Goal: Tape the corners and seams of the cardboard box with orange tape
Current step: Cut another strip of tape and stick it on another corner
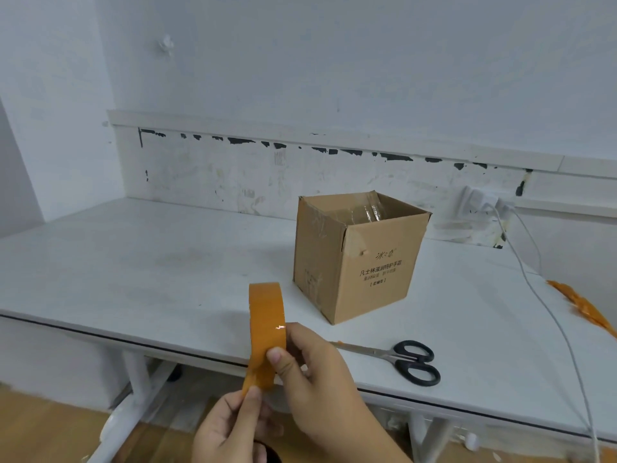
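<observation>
The roll of orange tape (267, 329) stands on edge in the air just in front of the tabletop's (167, 262) near edge, held between both your hands. Your right hand (317, 379) curls around the roll's right side, thumb pressed flat on the outer band. Your left hand (230, 429) sits just below, thumb and fingers pinching the loose end of tape at the roll's bottom. The cardboard box (357, 259) stands upright on the tabletop beyond the roll and slightly to its right, well apart from both hands, its top open. Scissors (397, 359) lie flat near the tabletop's front edge, just beside your right hand. A crumpled strip of orange tape (584, 305) lies at the far right, beside a white cable (534, 295).
</observation>
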